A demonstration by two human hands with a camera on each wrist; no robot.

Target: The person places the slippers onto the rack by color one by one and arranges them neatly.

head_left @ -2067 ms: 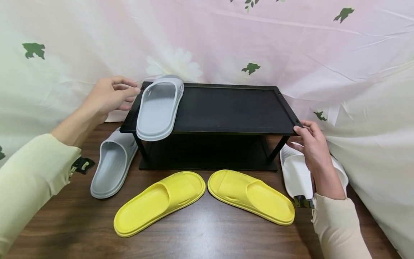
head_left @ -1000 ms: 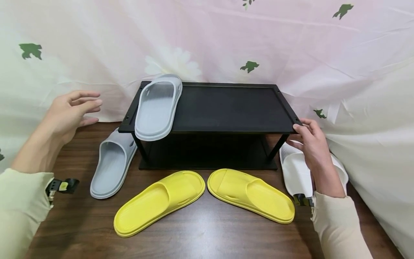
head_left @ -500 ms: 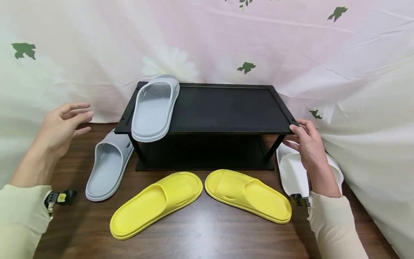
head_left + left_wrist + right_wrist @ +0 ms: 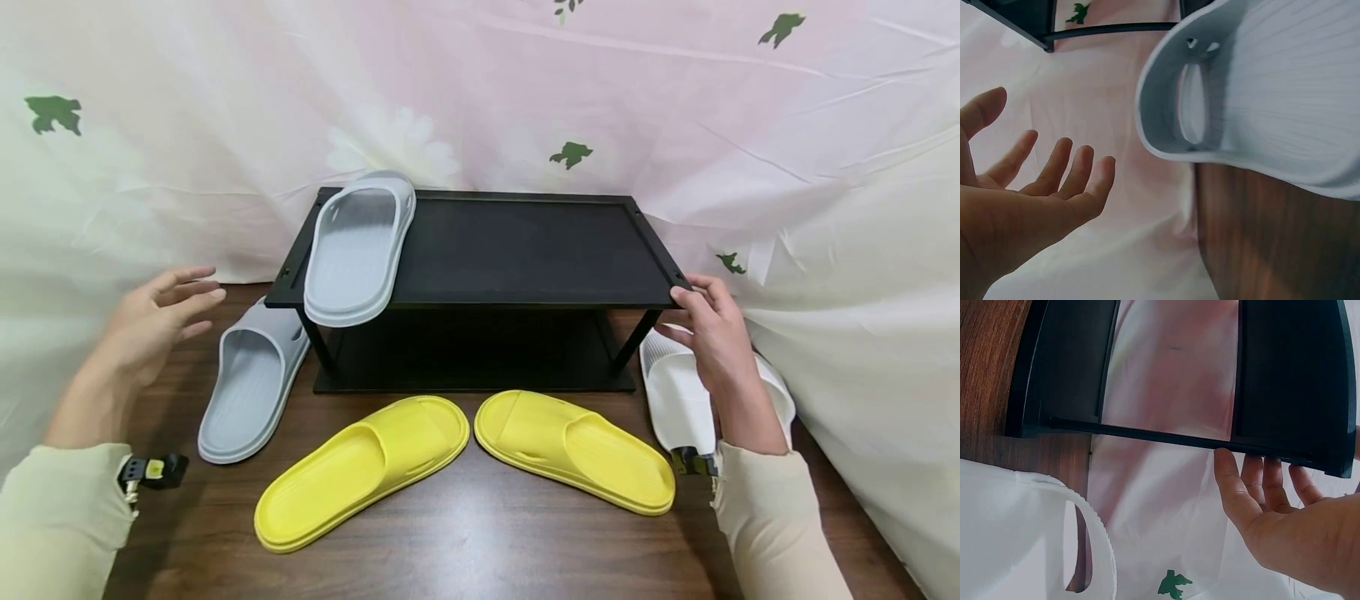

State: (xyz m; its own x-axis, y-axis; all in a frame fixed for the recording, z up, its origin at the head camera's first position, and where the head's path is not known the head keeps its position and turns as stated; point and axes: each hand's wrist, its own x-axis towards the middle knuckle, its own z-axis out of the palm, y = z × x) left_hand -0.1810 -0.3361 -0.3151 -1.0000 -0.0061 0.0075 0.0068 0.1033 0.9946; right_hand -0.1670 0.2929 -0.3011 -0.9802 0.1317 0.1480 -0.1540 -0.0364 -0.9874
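Black rack [image 4: 517, 250], pinched at its front right corner by right hand [image 4: 716, 337], I would hold level; left hand [image 4: 150, 325] is spread.

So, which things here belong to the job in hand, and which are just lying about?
Seemingly in the job:
black rack, held by the right hand
upper grey slipper, on the rack
lower grey slipper, nearest the left hand

Apparently just lying about:
yellow slippers, untouched
white slippers, not held
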